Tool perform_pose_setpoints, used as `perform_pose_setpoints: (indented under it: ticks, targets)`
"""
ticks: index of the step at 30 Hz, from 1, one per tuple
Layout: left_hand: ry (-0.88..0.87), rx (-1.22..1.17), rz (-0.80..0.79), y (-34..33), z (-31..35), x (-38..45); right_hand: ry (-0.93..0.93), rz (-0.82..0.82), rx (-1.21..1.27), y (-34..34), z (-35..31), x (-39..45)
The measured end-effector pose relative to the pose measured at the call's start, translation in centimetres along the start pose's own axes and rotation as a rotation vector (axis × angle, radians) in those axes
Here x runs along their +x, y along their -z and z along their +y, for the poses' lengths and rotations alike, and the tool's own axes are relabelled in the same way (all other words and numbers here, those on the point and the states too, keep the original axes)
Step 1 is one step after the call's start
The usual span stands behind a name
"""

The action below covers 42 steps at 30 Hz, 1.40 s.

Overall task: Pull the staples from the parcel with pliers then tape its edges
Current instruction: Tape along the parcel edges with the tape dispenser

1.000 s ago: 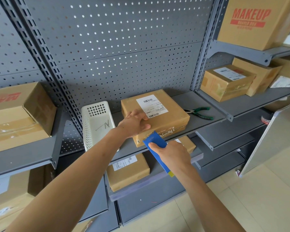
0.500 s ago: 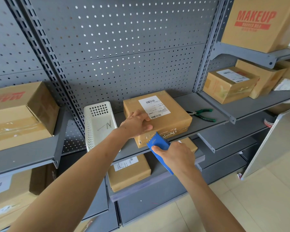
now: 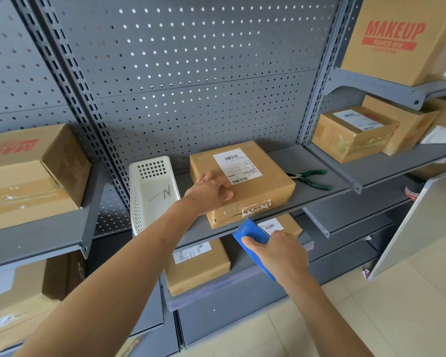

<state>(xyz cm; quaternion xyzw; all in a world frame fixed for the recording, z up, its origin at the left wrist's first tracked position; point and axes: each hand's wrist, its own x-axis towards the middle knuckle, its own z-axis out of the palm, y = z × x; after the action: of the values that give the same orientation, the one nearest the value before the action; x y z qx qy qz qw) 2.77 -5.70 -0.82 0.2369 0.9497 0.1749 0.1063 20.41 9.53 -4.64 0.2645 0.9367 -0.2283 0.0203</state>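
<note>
The brown parcel with a white label lies on the grey middle shelf. Clear tape and a torn white patch show on its front face. My left hand rests on the parcel's top at the near left corner, fingers bent. My right hand grips a blue tape dispenser just below and in front of the parcel's front edge, apart from it. Green-handled pliers lie on the shelf to the right of the parcel.
A white plastic basket with a few thin metal pieces in it stands left of the parcel. More cardboard boxes fill the side shelves and the shelf below. A pale board leans at the right.
My right hand has drawn the blue dispenser down and slightly right, off the parcel's front face. My left hand has stayed on the parcel's corner.
</note>
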Motion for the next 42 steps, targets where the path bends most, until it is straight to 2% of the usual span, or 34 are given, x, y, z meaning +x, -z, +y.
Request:
perform_pose_setpoints:
  ticks: [4,12,21,32,37,40,42]
  targets:
    - [-0.005,0.029,-0.008,0.2,-0.1,-0.3,-0.012,0.020,0.037,0.8,0.6,0.6]
    - [-0.061,0.019,-0.130,0.7,-0.8,-1.5,0.013,0.052,0.071,4.2,1.7,3.6]
    - [-0.068,0.056,-0.073,-0.4,-1.0,-1.5,0.128,0.078,0.134,9.4,3.0,6.9]
    - [0.013,0.176,-0.074,0.0,1.3,-1.6,0.356,0.145,0.045,13.5,4.5,13.7]
    - [0.063,0.114,-0.121,0.6,1.8,-1.7,0.425,0.142,0.032,15.0,4.8,17.5]
    - [0.144,0.063,-0.066,0.6,2.2,-1.2,0.473,0.154,0.004,15.3,4.8,20.2]
    - [0.148,0.120,-0.013,0.5,2.6,-1.1,0.497,0.152,-0.021,15.2,4.9,22.2]
